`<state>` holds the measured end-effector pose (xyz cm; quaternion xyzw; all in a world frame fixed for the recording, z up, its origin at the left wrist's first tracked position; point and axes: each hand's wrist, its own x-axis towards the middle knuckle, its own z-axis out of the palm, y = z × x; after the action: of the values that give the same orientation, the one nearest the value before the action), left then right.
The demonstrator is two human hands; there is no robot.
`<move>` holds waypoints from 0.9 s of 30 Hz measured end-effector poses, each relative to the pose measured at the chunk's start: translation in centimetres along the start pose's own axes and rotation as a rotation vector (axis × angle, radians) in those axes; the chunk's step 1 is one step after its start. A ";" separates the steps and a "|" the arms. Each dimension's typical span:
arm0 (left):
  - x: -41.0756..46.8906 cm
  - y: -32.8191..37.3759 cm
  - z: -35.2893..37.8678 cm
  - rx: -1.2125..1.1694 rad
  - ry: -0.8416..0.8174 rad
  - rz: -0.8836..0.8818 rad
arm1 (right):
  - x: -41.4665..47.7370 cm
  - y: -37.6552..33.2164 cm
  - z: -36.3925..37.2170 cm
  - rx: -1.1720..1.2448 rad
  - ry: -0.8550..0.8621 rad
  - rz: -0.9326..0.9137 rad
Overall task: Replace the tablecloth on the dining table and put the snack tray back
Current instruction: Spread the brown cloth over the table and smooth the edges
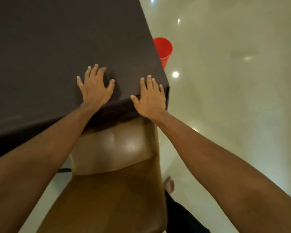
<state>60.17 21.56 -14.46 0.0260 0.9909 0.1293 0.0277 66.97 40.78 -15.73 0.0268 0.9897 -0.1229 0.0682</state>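
The dark tablecloth (57,47) is being smoothed over the counter's near right corner by the left hand (95,89) and right hand (150,98), both spread flat and gripping nothing; the unseen snack tray must apparently be fetched next.

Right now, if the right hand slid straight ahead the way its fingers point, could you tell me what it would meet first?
Only more dark tablecloth at first. The right hand lies flat near the table corner, fingers pointing up the right edge. Farther along it would probably run off that edge near the red bin, though depth is unclear.
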 end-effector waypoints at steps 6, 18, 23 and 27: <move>1.7 10.3 4.3 -0.017 -0.091 -0.067 | 2.4 7.3 -2.2 0.329 0.211 -0.195; 1.1 13.4 6.9 0.213 -0.083 -0.095 | 20.4 6.3 -3.1 -0.010 -0.224 -0.913; 1.3 13.1 6.3 0.189 -0.052 -0.117 | 28.9 9.4 -4.3 -0.002 -0.092 -0.669; 2.7 14.6 5.9 0.086 0.100 -0.252 | 32.3 9.8 -6.4 -0.051 -0.097 -0.631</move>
<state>58.44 37.27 -16.50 -0.1037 0.9911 0.0835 -0.0068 34.90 53.01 -16.51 -0.2888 0.9476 -0.1144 0.0743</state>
